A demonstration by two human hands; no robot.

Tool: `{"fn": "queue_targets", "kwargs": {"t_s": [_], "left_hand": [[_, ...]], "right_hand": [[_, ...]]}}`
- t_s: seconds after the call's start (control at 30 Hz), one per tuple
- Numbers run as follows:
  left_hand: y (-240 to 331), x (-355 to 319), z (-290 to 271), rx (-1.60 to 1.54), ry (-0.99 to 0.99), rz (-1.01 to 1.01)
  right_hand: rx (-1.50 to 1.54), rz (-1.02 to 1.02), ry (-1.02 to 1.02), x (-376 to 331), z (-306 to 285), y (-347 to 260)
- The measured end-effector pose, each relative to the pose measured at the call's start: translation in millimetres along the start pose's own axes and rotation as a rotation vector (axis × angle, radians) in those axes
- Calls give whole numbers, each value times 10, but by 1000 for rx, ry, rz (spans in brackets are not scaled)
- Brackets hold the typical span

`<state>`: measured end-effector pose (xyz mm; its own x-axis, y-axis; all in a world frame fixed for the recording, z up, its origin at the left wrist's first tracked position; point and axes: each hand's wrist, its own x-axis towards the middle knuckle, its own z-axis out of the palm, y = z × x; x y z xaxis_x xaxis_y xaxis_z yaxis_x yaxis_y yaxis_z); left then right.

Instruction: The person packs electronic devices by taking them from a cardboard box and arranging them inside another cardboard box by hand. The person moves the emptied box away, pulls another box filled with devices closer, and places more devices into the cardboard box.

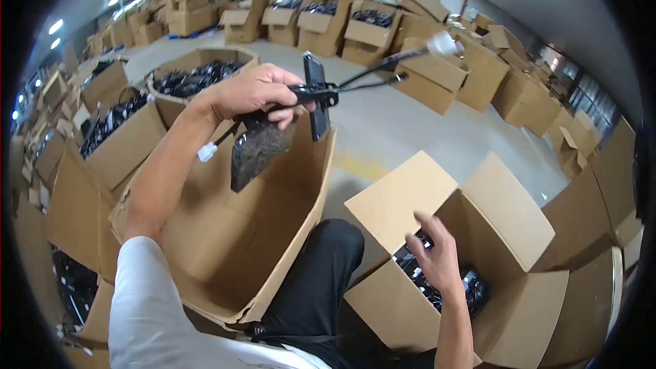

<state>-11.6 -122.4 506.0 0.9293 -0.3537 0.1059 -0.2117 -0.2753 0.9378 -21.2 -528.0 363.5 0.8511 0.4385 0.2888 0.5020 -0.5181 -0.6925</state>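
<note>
My left hand [254, 92] is closed round a black wired part [316, 113] with a flat upright panel, raised above a large open carton [225, 232]. Two black leads stretch from it to the right, one ending in a blurred white connector [443, 44]. A smaller white plug [207, 152] hangs on a short lead below my wrist. Under my fingers dangles a crumpled, see-through dark plastic bag [258, 156]; what it contains is unclear. My right hand [441, 260], fingers apart and slightly bent, hovers empty over a smaller carton [403, 198] of black cabled parts [473, 290].
More cartons of black parts stand to the left, including a wide one [154, 82]. Across the grey floor [369, 143] runs a row of filled cartons [365, 37]. Large cartons [581, 212] crowd the right side. My bent knee [335, 242] sits between the two nearest cartons.
</note>
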Motion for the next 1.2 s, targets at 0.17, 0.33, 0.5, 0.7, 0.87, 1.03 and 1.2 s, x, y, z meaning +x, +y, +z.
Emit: {"fn": "queue_targets", "kwargs": {"t_s": [0.17, 0.33, 0.5, 0.7, 0.87, 1.03, 1.2], "left_hand": [[537, 106, 714, 8, -305, -11], [503, 392, 1649, -79, -565, -84], [129, 875, 2329, -234, -578, -56], [-247, 1318, 3091, -437, -644, -97], [-623, 1510, 3579, -813, -630, -71], [-723, 1399, 4408, -644, -315, -300], [-949, 1467, 5010, -331, -101, -428]], "right_hand": [[-198, -410, 430, 235, -270, -662], [79, -193, -59, 2, -392, -702], [460, 241, 241, -579, -162, 153], [889, 380, 603, -812, -490, 279], [989, 587, 741, -731, -390, 433], [872, 610, 698, -1481, -64, 1212], [1165, 836, 867, -1754, 329, 2150]]}}
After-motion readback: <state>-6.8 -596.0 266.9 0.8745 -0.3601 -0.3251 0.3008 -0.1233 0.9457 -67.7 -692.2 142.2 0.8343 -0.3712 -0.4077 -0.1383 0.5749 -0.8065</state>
